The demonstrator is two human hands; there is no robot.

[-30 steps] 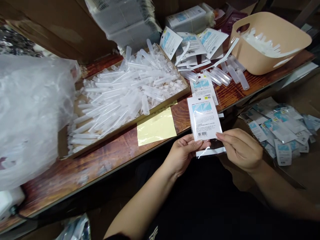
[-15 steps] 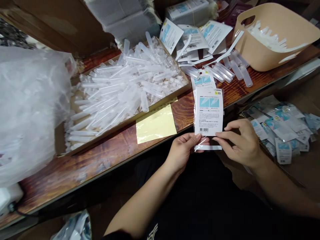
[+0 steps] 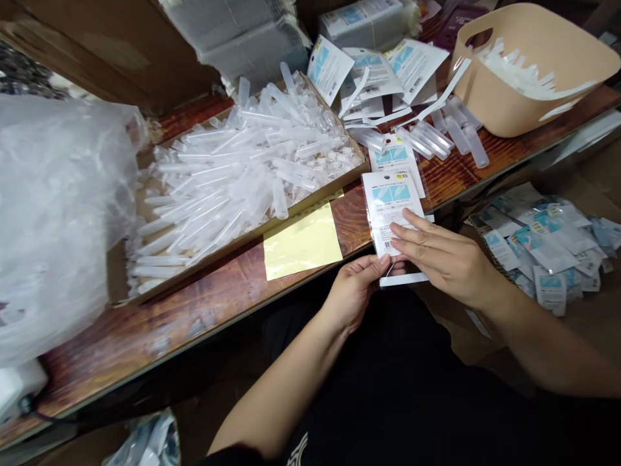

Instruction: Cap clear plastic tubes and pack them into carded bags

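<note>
A clear plastic packet with a printed white and blue card [image 3: 391,194] is held over the front edge of the table. Its lower left corner is pinched between the thumb and fingers of my left hand [image 3: 356,285]. My right hand [image 3: 449,259] lies across the card's lower right part, fingers stretched out and covering some of the print. Below the card, the packet's flap carries a white strip [image 3: 402,279]. Just behind it, another carded packet [image 3: 418,169] rests on the table. Whether anything else is inside the held packet, I cannot tell.
A cardboard tray [image 3: 204,277] is heaped with clear plastic tubes [image 3: 233,168], with a yellow sheet [image 3: 303,243] in front. Several loose tubes [image 3: 429,139] lie near a beige bin [image 3: 528,110] of white strips. Filled packets [image 3: 548,246] pile up at right; a plastic bag [image 3: 63,213] stands left.
My right hand has moved from pinching the packet's lower right edge to lying flat over the card. The packet has tilted and its top has shifted left. My left hand keeps its pinch.
</note>
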